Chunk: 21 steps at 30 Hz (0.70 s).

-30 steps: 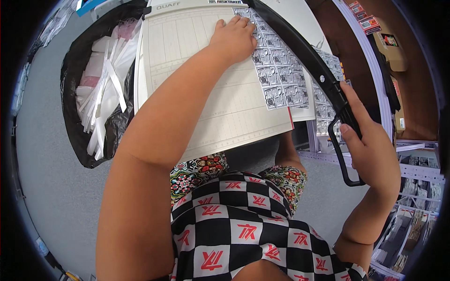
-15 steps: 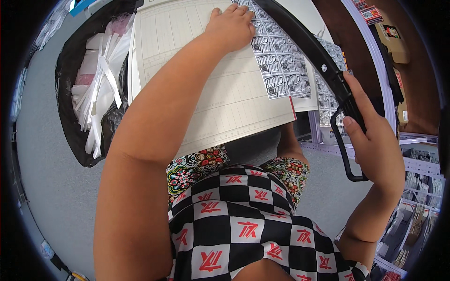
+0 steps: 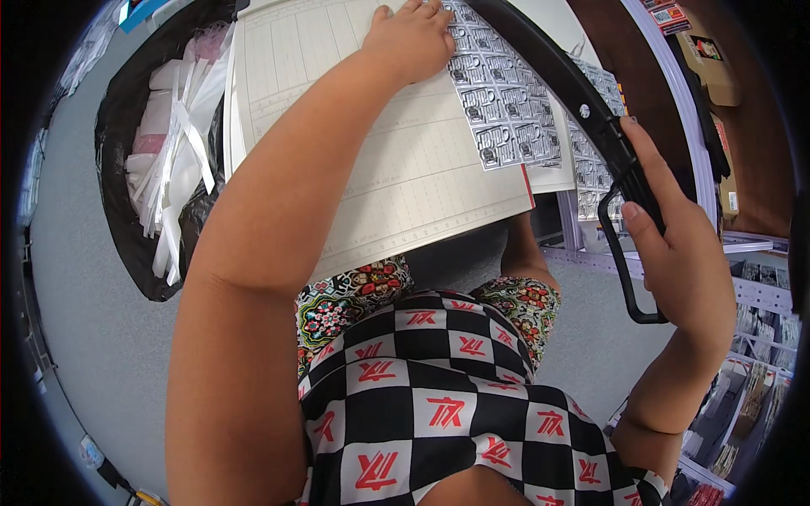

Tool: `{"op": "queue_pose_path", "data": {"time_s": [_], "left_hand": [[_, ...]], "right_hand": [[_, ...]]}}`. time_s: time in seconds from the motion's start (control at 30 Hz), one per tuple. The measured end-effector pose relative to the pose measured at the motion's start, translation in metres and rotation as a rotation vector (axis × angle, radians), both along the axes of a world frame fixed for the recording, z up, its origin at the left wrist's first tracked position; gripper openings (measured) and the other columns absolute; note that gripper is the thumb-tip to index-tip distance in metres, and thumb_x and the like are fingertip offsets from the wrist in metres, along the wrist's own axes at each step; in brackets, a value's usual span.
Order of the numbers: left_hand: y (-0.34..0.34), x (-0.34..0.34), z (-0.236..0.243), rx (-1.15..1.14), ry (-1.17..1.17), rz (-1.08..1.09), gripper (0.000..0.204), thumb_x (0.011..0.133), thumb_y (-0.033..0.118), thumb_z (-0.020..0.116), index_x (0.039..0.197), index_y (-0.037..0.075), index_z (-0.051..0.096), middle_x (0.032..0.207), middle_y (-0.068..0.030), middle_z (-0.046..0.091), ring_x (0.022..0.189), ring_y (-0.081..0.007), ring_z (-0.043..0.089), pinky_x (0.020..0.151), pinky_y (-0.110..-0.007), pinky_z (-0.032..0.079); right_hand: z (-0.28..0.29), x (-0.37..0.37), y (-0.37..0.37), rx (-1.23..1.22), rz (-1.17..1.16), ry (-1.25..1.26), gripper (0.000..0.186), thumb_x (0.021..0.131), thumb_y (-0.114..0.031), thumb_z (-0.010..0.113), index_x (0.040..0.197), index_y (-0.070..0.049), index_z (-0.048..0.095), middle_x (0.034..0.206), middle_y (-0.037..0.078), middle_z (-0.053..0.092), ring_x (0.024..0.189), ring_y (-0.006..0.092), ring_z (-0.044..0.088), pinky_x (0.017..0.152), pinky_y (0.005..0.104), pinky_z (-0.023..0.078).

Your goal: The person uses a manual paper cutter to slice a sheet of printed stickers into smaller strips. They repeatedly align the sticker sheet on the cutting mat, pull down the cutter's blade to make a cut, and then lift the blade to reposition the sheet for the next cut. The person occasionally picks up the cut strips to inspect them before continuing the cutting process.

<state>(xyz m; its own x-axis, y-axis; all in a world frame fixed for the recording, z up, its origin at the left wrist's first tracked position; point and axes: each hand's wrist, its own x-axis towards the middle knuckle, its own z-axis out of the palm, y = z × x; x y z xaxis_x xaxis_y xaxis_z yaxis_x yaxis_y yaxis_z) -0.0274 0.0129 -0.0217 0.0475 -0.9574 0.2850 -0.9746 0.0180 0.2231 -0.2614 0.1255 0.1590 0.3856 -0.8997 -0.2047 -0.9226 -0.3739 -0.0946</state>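
Observation:
A guillotine paper cutter with a cream gridded board (image 3: 396,190) lies in front of me. My left hand (image 3: 409,40) is open, palm down on the board at the far side. Its fingertips rest by the left edge of a sheet of black-and-white printed stickers (image 3: 502,105). The sheet reaches over the board's right edge, under the raised black blade arm (image 3: 564,88). My right hand (image 3: 679,244) is wrapped round the handle end of that arm, above a black wire guard loop (image 3: 620,261). Another printed sheet (image 3: 601,143) lies beyond the arm to the right.
A black bag (image 3: 114,181) with white paper strips (image 3: 181,156) stands left of the cutter. At right are a lilac metal frame (image 3: 675,76), brown cardboard boxes (image 3: 713,72) and shelf compartments (image 3: 755,371) of small goods. My legs are below the board's near edge.
The view has shifted slightly. Both hands keep their places on the board and the blade arm, and the arm stays raised.

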Motion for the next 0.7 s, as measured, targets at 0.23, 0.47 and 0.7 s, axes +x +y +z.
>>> {"op": "queue_pose_path", "data": {"time_s": [0.23, 0.47, 0.7], "left_hand": [[0.002, -0.002, 0.005, -0.003, -0.011, -0.016, 0.044, 0.084, 0.023, 0.035, 0.122, 0.002, 0.041, 0.131, -0.0136, 0.037, 0.124, -0.0256, 0.03, 0.098, -0.048, 0.026], [0.004, -0.002, 0.007, 0.018, -0.01, -0.015, 0.043, 0.084, 0.023, 0.035, 0.122, 0.003, 0.042, 0.131, -0.0135, 0.037, 0.124, -0.0257, 0.029, 0.099, -0.047, 0.026], [0.004, -0.002, 0.007, 0.025, -0.013, -0.025, 0.044, 0.084, 0.023, 0.034, 0.123, 0.003, 0.04, 0.132, -0.0137, 0.035, 0.125, -0.0255, 0.028, 0.099, -0.047, 0.025]], "right_hand": [[-0.002, -0.001, 0.002, -0.006, -0.006, 0.019, 0.058, 0.08, 0.0, 0.046, 0.133, -0.017, 0.03, 0.1, 0.021, 0.056, 0.076, 0.0254, 0.056, 0.075, 0.0295, 0.042], [-0.006, -0.001, 0.004, 0.013, -0.025, -0.009, 0.059, 0.08, -0.001, 0.047, 0.133, -0.019, 0.029, 0.094, 0.023, 0.057, 0.078, 0.0329, 0.057, 0.074, 0.0326, 0.043], [-0.016, -0.006, 0.007, -0.03, 0.014, -0.027, 0.057, 0.081, -0.003, 0.047, 0.133, -0.019, 0.029, 0.099, 0.024, 0.056, 0.086, 0.0399, 0.055, 0.075, 0.0357, 0.043]]}}
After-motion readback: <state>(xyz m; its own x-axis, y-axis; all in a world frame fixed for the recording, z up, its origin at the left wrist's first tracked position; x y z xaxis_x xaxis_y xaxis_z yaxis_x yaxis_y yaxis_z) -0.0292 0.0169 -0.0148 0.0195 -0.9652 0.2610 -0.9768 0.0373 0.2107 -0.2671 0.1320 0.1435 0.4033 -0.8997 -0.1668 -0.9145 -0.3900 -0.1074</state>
